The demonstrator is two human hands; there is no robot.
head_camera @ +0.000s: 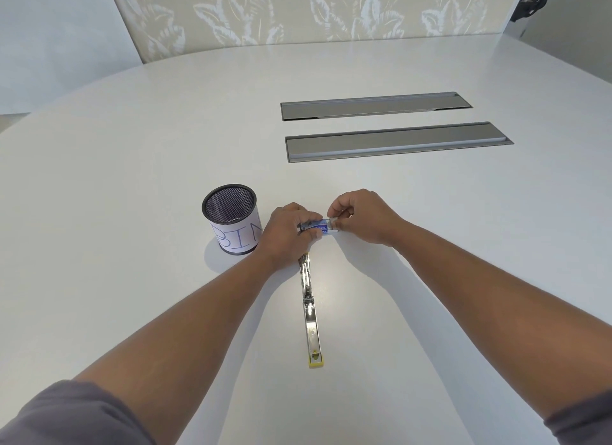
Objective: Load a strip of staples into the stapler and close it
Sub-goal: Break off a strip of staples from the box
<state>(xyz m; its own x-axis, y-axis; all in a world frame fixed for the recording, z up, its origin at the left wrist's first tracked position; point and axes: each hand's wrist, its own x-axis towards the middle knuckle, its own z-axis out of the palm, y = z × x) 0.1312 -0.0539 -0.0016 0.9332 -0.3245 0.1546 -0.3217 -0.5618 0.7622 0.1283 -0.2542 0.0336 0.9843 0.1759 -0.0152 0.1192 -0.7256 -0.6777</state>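
Stapler (310,315) lies opened out flat on the white table (132,186), a long metal strip that runs from a yellow end close to the person up to its far end, which goes under the left hand. Just beyond this far end of the stapler, both hands meet around a small blue staple box (319,228). Left hand (287,231) has its fingers curled round the left part of the box and holds it just over the table; whether the box touches the table I cannot tell. Right hand (361,217) has its fingertips pinched on the white inner tray (332,225), which sticks out a little from the right end of the box. The staples themselves are too small to see. To the left of the stapler's far end, near the left hand but apart from it, stands a black mesh cup (231,218) with a white paper label where "BIN" is written in blue. Well beyond the stapler, toward the far side of the table, two long grey cable hatches (397,141) are set in the tabletop, one behind the other. Grey sleeves (66,415) cover both upper arms.
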